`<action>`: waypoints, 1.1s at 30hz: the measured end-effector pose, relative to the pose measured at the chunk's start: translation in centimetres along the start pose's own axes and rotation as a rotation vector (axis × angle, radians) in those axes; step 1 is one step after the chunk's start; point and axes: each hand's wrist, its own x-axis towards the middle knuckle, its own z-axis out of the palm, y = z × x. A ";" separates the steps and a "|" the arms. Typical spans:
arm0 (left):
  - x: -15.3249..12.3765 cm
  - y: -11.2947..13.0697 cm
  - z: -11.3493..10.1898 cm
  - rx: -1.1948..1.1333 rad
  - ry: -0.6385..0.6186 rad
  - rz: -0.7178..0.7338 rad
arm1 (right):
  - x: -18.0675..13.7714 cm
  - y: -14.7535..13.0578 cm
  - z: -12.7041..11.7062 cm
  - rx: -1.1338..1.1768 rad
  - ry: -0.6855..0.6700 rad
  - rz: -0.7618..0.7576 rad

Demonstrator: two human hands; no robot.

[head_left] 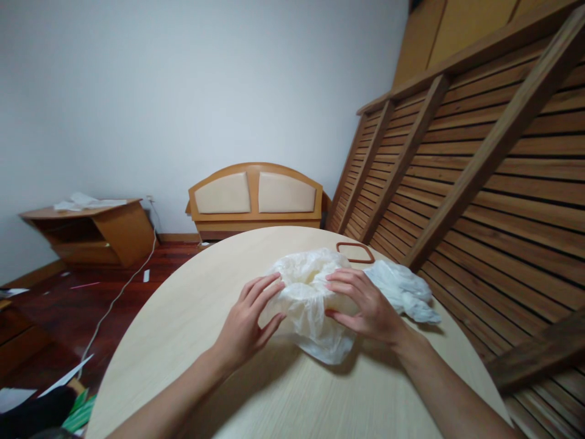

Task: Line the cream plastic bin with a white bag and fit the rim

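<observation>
A thin, translucent white plastic bag [315, 326] stands on the round table. Its top is bunched around an opening, and a pale yellowish shape shows dimly through it; I cannot make out what that is. At the bag's left side is my left hand [249, 314], fingers spread and thumb apart, fingertips at the top edge. Opposite it, my right hand [363, 302] curves along the bag's right side with the thumb away from the fingers. Neither hand visibly grips the plastic. Just beyond my right hand lies a crumpled, whitish plastic bag [404, 289].
A brown rounded-rectangular ring [355, 252] lies near the far edge of the pale round table [183, 317]. A slatted wooden frame [457, 183] leans along the right. Behind stands a headboard [255, 204]; a low cabinet [119, 228] and a white cable [109, 308] are at left.
</observation>
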 end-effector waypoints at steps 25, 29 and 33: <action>-0.2 1.5 -0.1 -0.092 -0.103 0.124 | 1.5 -3.5 -0.2 -0.121 0.057 0.054; -0.4 1.6 -0.1 -0.065 -0.110 0.171 | 1.8 -4.6 0.3 -0.121 0.027 0.033; -0.4 1.6 -0.1 -0.074 -0.092 0.194 | 1.7 -4.0 0.4 -0.122 0.072 0.036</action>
